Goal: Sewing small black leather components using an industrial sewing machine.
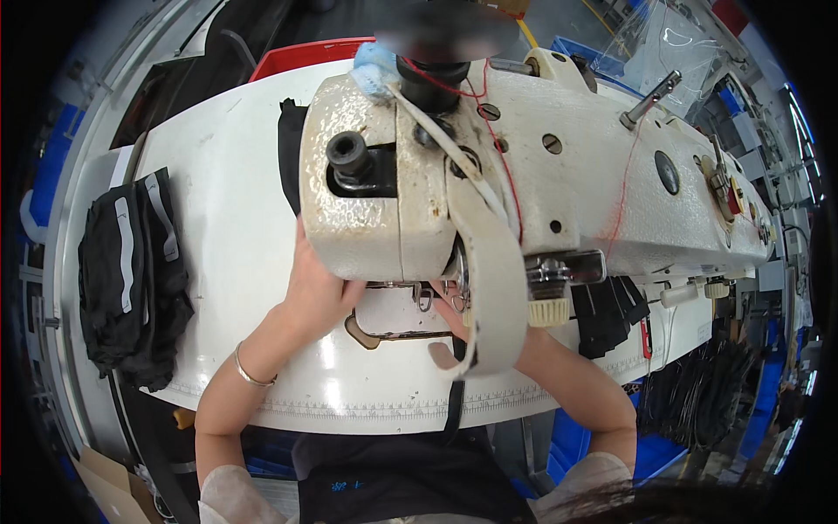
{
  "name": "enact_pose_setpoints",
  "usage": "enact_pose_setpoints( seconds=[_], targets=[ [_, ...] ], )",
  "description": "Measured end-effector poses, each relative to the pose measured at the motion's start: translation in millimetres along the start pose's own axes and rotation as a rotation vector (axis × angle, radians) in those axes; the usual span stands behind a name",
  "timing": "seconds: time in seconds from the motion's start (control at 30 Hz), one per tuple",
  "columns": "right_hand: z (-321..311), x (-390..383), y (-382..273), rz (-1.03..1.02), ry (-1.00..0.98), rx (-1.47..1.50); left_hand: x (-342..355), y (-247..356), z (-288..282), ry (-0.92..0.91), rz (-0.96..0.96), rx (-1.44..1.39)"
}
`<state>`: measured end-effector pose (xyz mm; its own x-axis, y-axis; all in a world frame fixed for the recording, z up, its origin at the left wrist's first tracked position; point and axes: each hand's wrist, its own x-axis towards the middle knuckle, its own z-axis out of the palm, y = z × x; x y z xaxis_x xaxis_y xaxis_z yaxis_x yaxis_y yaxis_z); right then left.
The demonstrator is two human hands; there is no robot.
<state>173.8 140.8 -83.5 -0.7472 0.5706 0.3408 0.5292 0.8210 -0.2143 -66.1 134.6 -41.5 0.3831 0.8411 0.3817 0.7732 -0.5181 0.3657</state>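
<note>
A cream sewing machine (375,236) stands over the white table, its head hiding much of both my hands. My left hand (314,293) is at the left of the needle area, palm down near the tabletop. Its thumb shows; the other fingers disappear behind the machine head. On the other side, my right hand (449,310) reaches in beside the metal presser parts (424,299). Only parts of its fingers show, and any hold is hidden. A narrow black strip (456,406) hangs over the table's front edge below it. Black fabric (291,157) lies behind the machine head.
Folded black pieces with light strips (135,271) are stacked at the table's left. More black pieces (602,314) lie right of the machine. A ruler scale (349,409) runs along the front edge of the table. Red thread (502,144) runs down the machine. Blue bins (572,441) stand below.
</note>
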Motion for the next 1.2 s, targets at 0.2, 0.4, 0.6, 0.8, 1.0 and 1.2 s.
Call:
enact_pose_setpoints(
  seconds=[0.2, 0.4, 0.6, 0.8, 1.0, 1.2],
  targets=[
    [-24.3, 13.7, -20.7, -0.127, 0.099, 0.169, -12.6, 19.9, -15.9, -0.203, -0.083, 0.439],
    [-64.7, -12.1, -85.4, 0.25, -0.449, 1.311, -32.5, 62.8, -67.1, -0.449, 0.365, 0.023],
    [-67.7, 13.2, -78.3, 0.65, -0.638, 1.266, -37.5, 38.4, -62.7, -0.193, 0.442, 0.155],
    [-9.7, 38.8, -75.5, 0.686, 0.008, 1.406, -78.9, 69.5, -37.5, 0.055, 0.008, 0.577],
    [-7.0, 30.4, -71.6, 0.639, 0.064, 1.556, -54.9, 85.1, -59.9, 0.133, -0.134, 0.164],
    [-15.6, 24.7, -69.0, 0.58, -0.025, 1.59, -17.5, 33.0, -46.1, -0.268, -0.147, -0.455]
  ],
)
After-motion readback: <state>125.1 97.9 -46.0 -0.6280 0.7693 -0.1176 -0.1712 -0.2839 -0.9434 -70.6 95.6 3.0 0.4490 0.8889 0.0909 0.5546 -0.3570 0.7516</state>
